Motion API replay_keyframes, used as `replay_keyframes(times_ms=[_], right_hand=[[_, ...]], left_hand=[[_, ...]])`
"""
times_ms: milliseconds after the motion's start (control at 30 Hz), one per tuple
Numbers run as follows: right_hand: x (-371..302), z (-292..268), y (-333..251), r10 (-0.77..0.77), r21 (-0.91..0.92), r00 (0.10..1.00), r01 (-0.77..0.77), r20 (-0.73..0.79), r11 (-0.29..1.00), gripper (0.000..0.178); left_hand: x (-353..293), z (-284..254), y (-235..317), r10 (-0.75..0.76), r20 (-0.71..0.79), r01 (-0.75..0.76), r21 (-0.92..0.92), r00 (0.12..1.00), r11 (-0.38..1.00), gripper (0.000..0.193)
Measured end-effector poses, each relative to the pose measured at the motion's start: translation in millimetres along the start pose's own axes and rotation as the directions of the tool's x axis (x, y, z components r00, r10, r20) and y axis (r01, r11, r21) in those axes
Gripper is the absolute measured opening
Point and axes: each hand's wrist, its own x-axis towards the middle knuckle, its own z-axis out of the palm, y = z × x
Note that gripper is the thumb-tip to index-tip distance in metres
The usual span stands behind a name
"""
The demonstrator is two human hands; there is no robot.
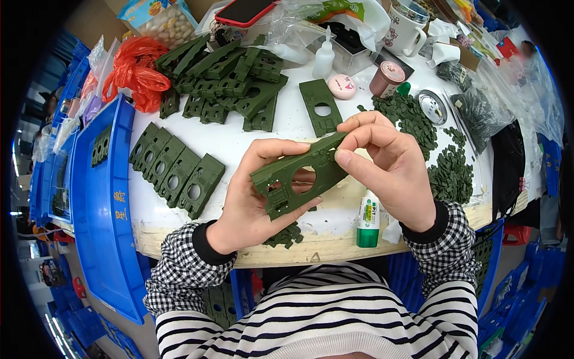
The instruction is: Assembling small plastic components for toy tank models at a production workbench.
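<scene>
A dark green plastic model hull part (280, 170) with a large round hole is held tilted in front of me, above the near part of the table. My left hand (242, 206) grips its left end, thumb along the top edge and fingers beneath. At the right end, my right hand (391, 167) pinches the corner with thumb and forefinger; whether a tiny piece sits between those fingertips is hidden. A similar green hull part (318, 99) lies flat just beyond. Below my right hand stands a glue bottle (369, 218) with a green cap.
More hull parts lie in a row (173, 167) at left and a heap (230, 78) behind. Small green pieces (451, 173) are piled at right. A blue tray (107, 239) flanks the table's left edge. A white squeeze bottle (324, 57), brown jar (387, 79) and mug (405, 30) stand farther back.
</scene>
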Motion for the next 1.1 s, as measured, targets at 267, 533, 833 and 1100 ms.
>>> replay_keyframes(times_ms=[267, 533, 833, 1100], right_hand=[[0.8, 1.3, 7.3, -0.132, -0.186, 0.990, 0.120, -0.051, 0.975, 0.010], [1.8, 0.3, 11.1, -0.161, -0.224, 0.986, 0.146, -0.048, 0.964, 0.012], [1.9, -1.5, 8.8, -0.136, -0.198, 0.991, 0.129, -0.019, 0.972, 0.012], [-2.4, -2.7, -2.7, -0.043, 0.016, 0.999, 0.043, -0.003, 0.999, 0.010]], left_hand=[[-0.9, 0.7, -2.3, 0.036, -0.004, -0.036, 0.010, 0.999, 0.999, 0.061], [0.0, -0.5, -4.7, 0.104, 0.013, -0.104, 0.067, 0.995, 0.992, 0.061], [-0.8, -0.4, -6.3, 0.075, 0.014, -0.074, -0.019, 0.997, 0.997, 0.061], [4.9, -15.0, 1.4, -0.221, 0.019, 0.220, -0.216, 0.975, 0.951, 0.063]])
